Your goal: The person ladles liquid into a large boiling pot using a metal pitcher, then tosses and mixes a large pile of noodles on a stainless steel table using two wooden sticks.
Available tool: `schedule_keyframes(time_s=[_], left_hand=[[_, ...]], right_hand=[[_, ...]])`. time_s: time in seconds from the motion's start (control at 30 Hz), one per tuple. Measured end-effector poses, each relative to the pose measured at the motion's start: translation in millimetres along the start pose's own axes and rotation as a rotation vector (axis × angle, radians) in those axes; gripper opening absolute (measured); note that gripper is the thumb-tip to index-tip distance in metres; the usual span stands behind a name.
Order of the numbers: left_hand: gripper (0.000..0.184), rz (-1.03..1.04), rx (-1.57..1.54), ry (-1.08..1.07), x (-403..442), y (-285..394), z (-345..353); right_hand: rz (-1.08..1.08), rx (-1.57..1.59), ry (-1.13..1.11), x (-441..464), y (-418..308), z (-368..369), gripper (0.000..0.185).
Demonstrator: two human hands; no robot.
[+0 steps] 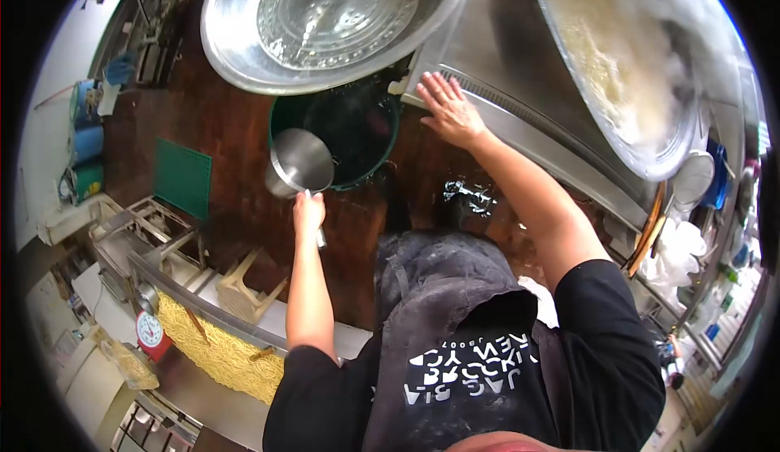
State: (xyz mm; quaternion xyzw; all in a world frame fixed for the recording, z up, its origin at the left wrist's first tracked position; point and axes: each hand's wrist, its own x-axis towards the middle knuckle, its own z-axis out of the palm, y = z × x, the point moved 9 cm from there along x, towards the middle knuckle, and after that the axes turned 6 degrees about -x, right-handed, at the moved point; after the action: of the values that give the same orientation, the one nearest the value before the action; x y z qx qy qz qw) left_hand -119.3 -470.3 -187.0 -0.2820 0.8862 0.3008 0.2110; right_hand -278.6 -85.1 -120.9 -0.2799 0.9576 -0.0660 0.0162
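Observation:
My left hand point(309, 212) is closed around the handle of a round metal dipper point(302, 163). The dipper is held over the near left rim of a dark green tub point(357, 177) on the floor. Stretched out flat with fingers apart, my right hand point(452, 112) is beside the front edge of the steel stove point(508, 115). It appears to hold nothing; whether it touches the edge I cannot tell. Above the tub is a wide metal basin point(231, 25) with clear liquid in it.
At right, a large wok point(581, 78) holds steaming, foamy liquid. Yellow noodles point(219, 350) lie on a counter behind at left, near a red scale point(154, 336). A plastic stool point(244, 289) and green mat point(183, 177) are on the left. The brown floor point(236, 127) looks wet.

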Motion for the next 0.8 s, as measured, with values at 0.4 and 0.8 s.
schedule_keyframes(time_s=[0.4,0.8], left_hand=[[0.038,-0.329,0.345,-0.272,202,-43,188],[0.038,0.304,0.56,-0.536,290,-63,312]], right_hand=[[0.054,-0.058,-0.103,22,13,22,0.078],[0.046,0.002,-0.104,27,16,25,0.08]])
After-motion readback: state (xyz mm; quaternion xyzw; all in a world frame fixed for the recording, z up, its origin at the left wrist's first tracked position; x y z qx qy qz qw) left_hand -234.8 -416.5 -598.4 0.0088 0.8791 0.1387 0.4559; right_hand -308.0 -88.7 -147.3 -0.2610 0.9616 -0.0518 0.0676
